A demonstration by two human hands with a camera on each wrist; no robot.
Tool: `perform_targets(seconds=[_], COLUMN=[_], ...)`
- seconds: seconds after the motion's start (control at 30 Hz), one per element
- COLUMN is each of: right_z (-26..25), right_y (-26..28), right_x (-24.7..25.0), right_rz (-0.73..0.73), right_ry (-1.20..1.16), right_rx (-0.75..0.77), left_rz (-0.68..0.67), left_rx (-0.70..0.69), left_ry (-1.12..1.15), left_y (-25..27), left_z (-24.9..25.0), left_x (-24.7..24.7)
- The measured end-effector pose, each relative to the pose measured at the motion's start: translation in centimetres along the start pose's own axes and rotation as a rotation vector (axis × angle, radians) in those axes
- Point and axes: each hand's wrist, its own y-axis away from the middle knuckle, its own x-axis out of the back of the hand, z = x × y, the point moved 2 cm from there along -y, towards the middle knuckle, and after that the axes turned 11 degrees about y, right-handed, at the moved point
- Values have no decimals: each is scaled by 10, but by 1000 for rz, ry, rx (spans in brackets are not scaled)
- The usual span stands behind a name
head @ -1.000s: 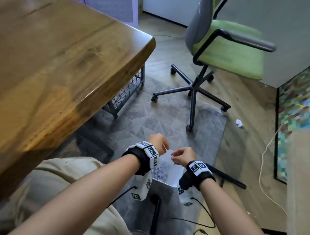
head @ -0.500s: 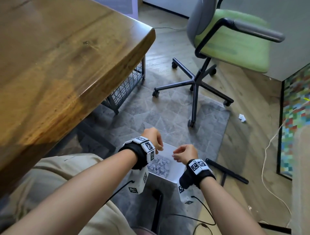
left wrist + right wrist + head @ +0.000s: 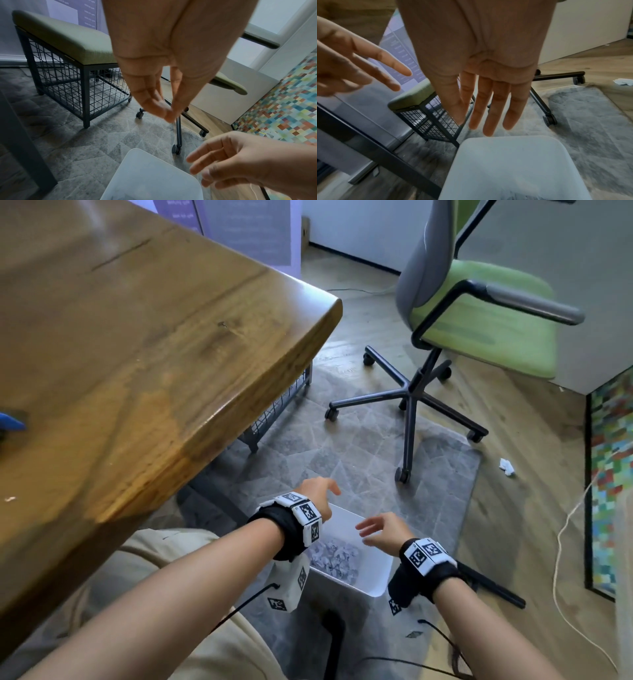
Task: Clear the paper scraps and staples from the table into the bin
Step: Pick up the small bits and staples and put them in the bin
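A white bin [image 3: 371, 580] stands on the grey rug beside my knees, with several paper scraps [image 3: 334, 556] at its bottom. Both hands hover just above its opening and hold nothing. My left hand [image 3: 325, 491] is over the bin's far left edge, fingers stretched out. My right hand [image 3: 366, 534] is over the right side, with its fingers [image 3: 489, 115] straight and spread. The left wrist view has the left hand [image 3: 165, 112] pointing down over the bin [image 3: 150, 175]. One tiny pale scrap [image 3: 9, 499] lies on the wooden table [image 3: 137, 354] at the far left.
A green office chair [image 3: 479, 330] on castors stands beyond the bin. A wire-frame stool [image 3: 68, 65] sits under the table's corner. A crumpled paper [image 3: 507, 467] lies on the floor to the right. A blue object [image 3: 10, 422] rests at the table's left edge.
Both hands had curled fingers over the bin; now the fingers are straightened and spread. The view has tilted up to take in more of the table.
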Motion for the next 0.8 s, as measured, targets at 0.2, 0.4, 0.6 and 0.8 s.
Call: perform_targets(seconds=[0.2,0.4,0.6,0.8], right_z=[-67,-155,-253,-338], right_y=[29,77,130,162], right_x=[40,79,92,58], right_rz=[71,100,164,233], right_ry=[10,24,153,409], right_rx=[263,591,904,1060], left_rz=[-13,52,224,468], left_rx=[-49,-234,-354,-295], left_ry=[-38,-33,52,91], left_y=[36,106,189,277], left_z=[-6,11,2,-58], left_x=[29,89,159,214])
